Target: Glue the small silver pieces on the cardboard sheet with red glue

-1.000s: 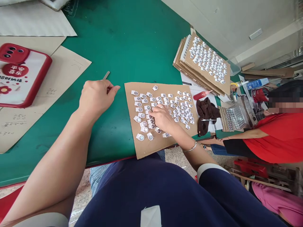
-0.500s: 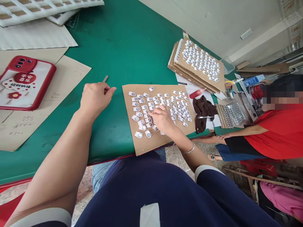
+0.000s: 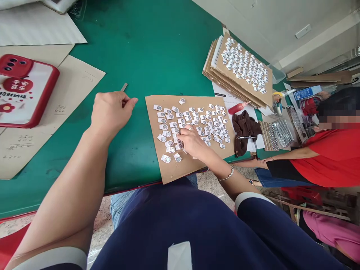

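Observation:
My left hand [image 3: 111, 112] is closed above the green tabletop, left of the brown cardboard sheet [image 3: 153, 100]. A thin flat metal strip [image 3: 124, 87] sticks out past its fingers; the rest of it is hidden in the fist. Rows of small round pieces with white paper tabs [image 3: 165, 158] cover much of the cardboard. My right hand [image 3: 193, 141] is over the middle of these rows, fingers bent down and drawn together at the pieces. Whatever lies between those fingertips is hidden.
A stack of cardboard sheets [image 3: 244, 69] bearing similar pieces stands behind. A red bottle [image 3: 237, 108] and dark brown cloth [image 3: 244, 131] lie to the right. A red-cased phone [image 3: 26, 92] rests on papers at left. A person in red [image 3: 329, 157] is at the right.
The view has shifted slightly, so the phone and papers sit further left and higher. My right hand stays among the pieces, its fingertips a little lower on the rows. My left hand keeps its grip.

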The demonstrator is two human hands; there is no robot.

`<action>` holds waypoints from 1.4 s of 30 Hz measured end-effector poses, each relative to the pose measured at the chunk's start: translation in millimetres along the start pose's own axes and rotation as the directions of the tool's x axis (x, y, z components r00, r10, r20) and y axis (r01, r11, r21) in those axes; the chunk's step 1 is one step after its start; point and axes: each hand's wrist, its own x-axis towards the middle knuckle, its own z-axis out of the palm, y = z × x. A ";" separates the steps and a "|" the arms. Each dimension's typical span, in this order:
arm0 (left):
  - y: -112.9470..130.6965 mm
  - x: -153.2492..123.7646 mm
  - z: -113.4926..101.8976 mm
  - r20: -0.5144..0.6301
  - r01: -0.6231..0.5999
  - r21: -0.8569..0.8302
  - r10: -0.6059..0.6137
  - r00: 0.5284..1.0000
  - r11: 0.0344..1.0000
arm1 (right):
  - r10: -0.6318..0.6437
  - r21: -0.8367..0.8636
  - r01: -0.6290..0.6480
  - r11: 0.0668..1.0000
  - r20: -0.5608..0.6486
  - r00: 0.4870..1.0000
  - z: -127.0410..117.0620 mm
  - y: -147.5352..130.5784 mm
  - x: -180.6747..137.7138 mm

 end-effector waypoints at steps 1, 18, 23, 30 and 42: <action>-0.1 0.0 -0.3 -0.002 -0.002 0.000 0.002 1.000 1.000 | 0.002 0.008 -0.002 1.000 0.007 1.000 0.5 -0.2 0.7; 0.3 1.4 -5.1 -0.048 -0.002 -0.030 0.000 0.999 1.000 | 0.126 0.040 -0.122 0.992 -0.092 0.988 -12.7 -11.1 -10.4; 2.6 -0.3 -5.4 -0.038 0.015 -0.035 -0.016 0.999 0.999 | 0.117 -0.004 -0.118 0.993 -0.114 0.987 -13.1 -13.0 -13.2; 5.8 -3.0 -8.6 -0.029 0.008 -0.007 -0.009 1.000 1.000 | 0.114 -0.036 -0.116 0.993 -0.053 0.992 -7.5 -12.4 -11.1; 8.8 -5.1 -1.8 -0.007 -0.008 -0.040 0.007 1.000 0.999 | 0.158 0.075 -0.157 0.985 -0.016 0.987 -8.9 -9.2 -7.0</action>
